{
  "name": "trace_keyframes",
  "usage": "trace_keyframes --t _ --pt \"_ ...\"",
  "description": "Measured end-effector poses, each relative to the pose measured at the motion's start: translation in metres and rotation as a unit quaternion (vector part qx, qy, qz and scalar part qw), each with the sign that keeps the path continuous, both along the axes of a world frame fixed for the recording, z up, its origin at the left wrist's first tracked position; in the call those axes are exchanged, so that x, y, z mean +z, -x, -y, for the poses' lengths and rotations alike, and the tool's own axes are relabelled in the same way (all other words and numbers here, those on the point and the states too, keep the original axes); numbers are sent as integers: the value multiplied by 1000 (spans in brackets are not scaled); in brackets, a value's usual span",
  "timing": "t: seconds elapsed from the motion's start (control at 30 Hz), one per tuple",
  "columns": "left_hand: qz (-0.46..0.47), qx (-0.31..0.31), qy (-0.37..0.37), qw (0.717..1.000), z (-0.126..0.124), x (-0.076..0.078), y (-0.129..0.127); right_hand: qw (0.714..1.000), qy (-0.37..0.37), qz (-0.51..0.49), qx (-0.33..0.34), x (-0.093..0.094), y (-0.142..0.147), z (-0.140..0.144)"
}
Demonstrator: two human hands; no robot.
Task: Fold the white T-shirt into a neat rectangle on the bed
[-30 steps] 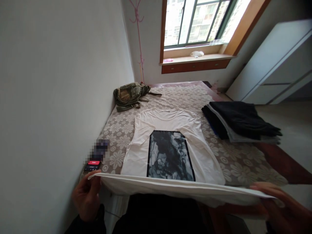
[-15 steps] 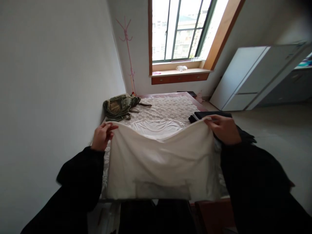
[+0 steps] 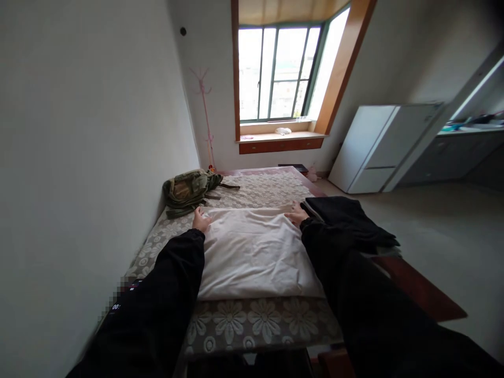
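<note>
A white shirt (image 3: 258,252) lies folded over and fairly flat on the table, with soft wrinkles across its face. At its far left corner, my left hand (image 3: 201,220) is closed on the fabric edge. My right hand (image 3: 297,214) has the far right corner between its fingers, close to a pile of dark folded clothes (image 3: 348,218). Both arms reach forward in black sleeves, along the two sides of the shirt. The neckline cannot be seen.
A floral lace tablecloth (image 3: 248,320) covers the table. The green backpack (image 3: 191,190) rests at the far left against the wall. A phone-like dark screen (image 3: 128,294) sits by my left sleeve. Beyond are a pink coat rack (image 3: 205,105), a window and a white fridge (image 3: 366,147).
The shirt, held up and spread between my hands before, has come down onto the table. Both hands have moved forward and closer together. The view has tilted upward.
</note>
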State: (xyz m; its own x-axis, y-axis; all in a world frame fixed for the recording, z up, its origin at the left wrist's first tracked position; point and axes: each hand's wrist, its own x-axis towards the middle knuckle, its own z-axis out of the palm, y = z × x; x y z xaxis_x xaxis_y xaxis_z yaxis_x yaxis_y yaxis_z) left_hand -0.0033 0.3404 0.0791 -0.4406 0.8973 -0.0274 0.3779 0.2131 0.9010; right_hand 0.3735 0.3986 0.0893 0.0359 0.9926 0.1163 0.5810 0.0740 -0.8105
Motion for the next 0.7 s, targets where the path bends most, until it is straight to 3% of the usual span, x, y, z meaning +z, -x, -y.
trace_keyframes --t 0.07,0.17,0.23,0.3,0.4,0.53,0.7 --pt "-29 -29 5 999 19 -3 10 1000 -3 22 11 -7 -7 12" --pt "-95 -87 26 991 74 -5 29 996 -7 64 54 -20 -32 57" --pt "-243 -142 64 957 121 -7 40 987 -20 128 96 -31 -56 102" --pt "-318 -154 134 926 168 -10 47 982 0 171 75 -43 -81 148" --pt "-317 -171 221 906 218 -17 52 980 40 196 5 -60 -104 202" --pt "-250 -136 216 934 238 -31 54 982 62 178 2 -76 -105 234" --pt "-60 -86 191 976 240 -45 51 991 54 120 -29 -79 -93 240"
